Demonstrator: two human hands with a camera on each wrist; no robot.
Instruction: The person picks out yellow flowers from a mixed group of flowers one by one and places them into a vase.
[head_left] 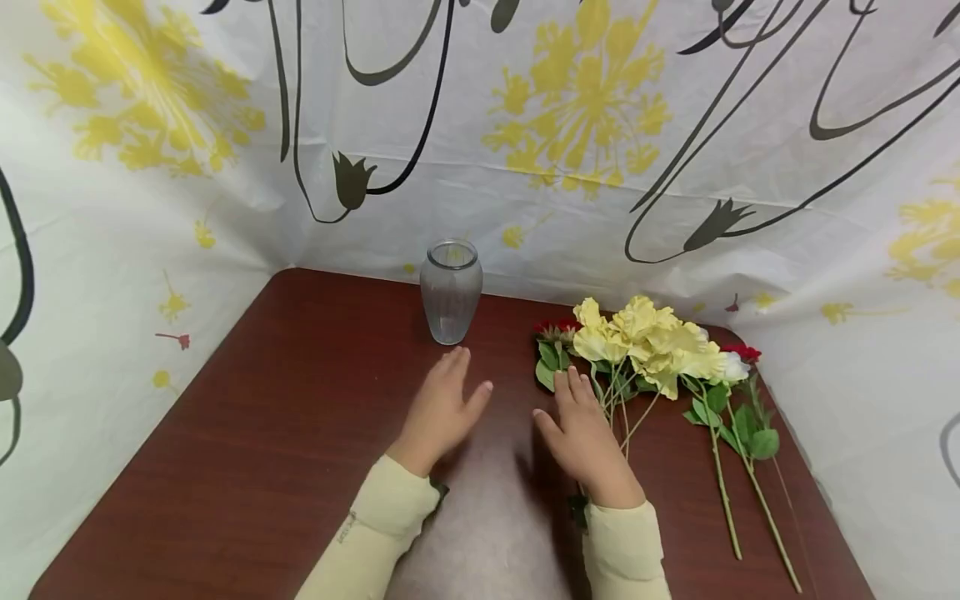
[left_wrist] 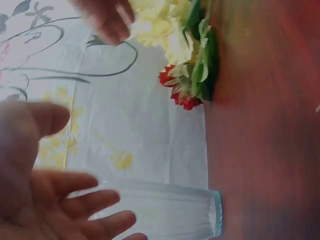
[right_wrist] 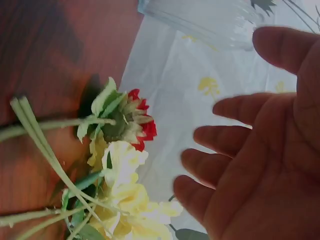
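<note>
Head view: left hand (head_left: 437, 410) and right hand (head_left: 590, 440) empty, grip wide. Clear ribbed-glass vase (head_left: 451, 296) upright at the reddish-brown tabletop's (head_left: 277, 400) rear; yellow ruffled green-stemmed flowers (head_left: 651, 342) lie rightward. Advisable: steady vase's body, separate stems gently.

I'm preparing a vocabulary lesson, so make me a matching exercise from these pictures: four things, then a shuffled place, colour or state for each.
Things:
1. glass vase
2. yellow flowers
3. left hand
4. table

Descriptions:
A. empty, fingers extended
B. dark reddish-brown
C. upright near the back edge
D. lying to the right of the glass vase

Pairs: 1-C, 2-D, 3-A, 4-B
</note>
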